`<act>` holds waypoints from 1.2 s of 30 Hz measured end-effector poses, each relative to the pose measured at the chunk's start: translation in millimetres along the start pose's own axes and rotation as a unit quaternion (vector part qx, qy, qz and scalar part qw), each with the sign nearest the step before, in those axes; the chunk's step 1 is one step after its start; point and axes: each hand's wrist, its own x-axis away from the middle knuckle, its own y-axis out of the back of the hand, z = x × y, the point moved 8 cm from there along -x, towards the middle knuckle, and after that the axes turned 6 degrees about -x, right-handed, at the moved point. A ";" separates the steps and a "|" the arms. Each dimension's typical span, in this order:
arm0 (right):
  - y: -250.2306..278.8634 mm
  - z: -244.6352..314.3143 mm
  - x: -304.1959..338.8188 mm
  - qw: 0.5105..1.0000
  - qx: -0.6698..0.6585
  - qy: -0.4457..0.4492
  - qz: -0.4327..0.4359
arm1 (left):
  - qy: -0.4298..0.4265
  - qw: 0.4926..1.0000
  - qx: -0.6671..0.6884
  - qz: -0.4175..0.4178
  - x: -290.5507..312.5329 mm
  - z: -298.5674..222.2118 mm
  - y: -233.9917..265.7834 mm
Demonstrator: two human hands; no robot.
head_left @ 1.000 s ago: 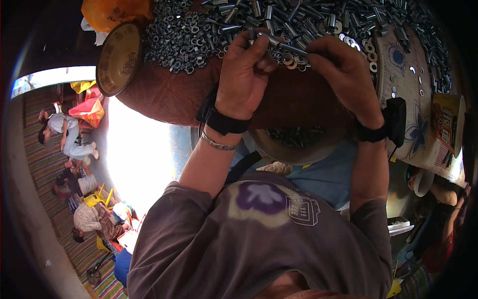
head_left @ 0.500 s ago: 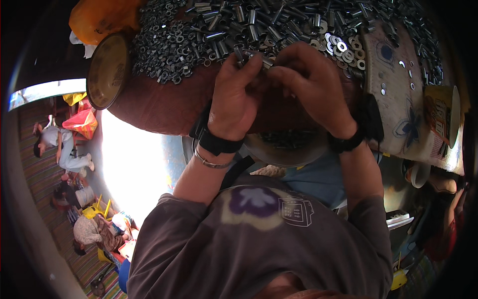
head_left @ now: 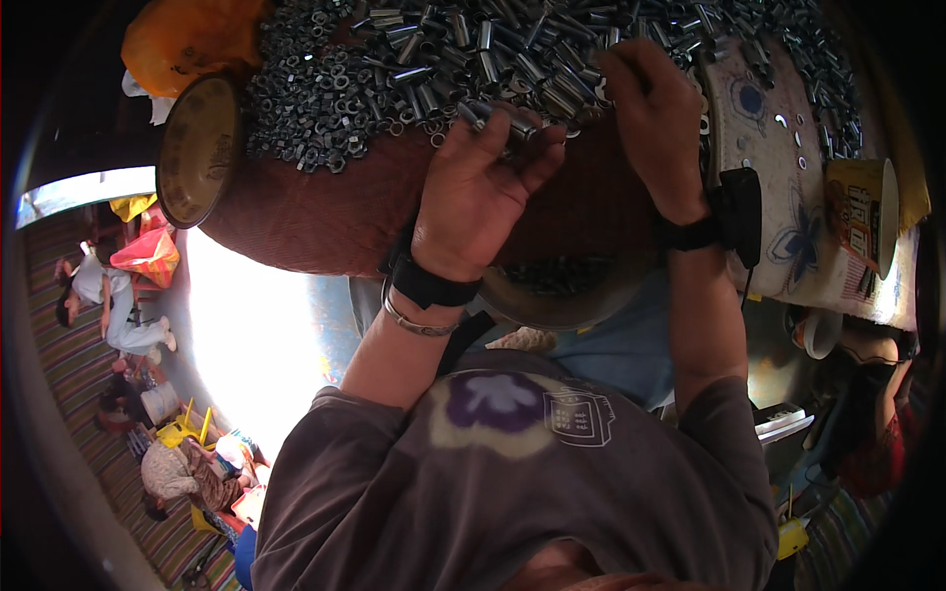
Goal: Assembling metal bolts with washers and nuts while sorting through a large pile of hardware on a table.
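Meanwhile left hand (head_left: 480, 187) clamps steel sleeves (head_left: 501, 116) (smooth cylinders); right hand's (head_left: 655, 118) grip unclear.

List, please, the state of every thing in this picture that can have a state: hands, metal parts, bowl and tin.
Left hand: closed on a few metal sleeves.
Right hand: palm down, fingers in the sleeve pile.
Nuts: loose heap on the brown cloth.
Bowl: at the table edge, holds some small parts.
Round tin: lying beside the nuts.
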 end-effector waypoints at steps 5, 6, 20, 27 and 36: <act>-15.7 1.8 7.0 0.978 0.189 0.083 0.043 | -0.030 0.999 -0.045 -0.006 -5.2 -13.4 4.9; -16.9 0.4 7.2 0.976 0.195 0.079 0.052 | -0.039 0.997 -0.058 -0.012 -6.5 -15.8 6.8; -11.4 -13.6 3.9 0.997 0.059 0.031 0.043 | -0.205 0.869 -0.443 -0.084 -44.7 -49.2 -12.5; 24.3 -22.7 -5.7 0.984 -0.140 -0.097 -0.047 | -0.231 0.614 -0.751 -0.078 -72.0 -45.9 -49.6; 15.9 -27.3 -2.8 0.949 -0.287 -0.126 -0.030 | -0.297 0.434 -0.850 -0.014 -74.4 -22.2 -59.1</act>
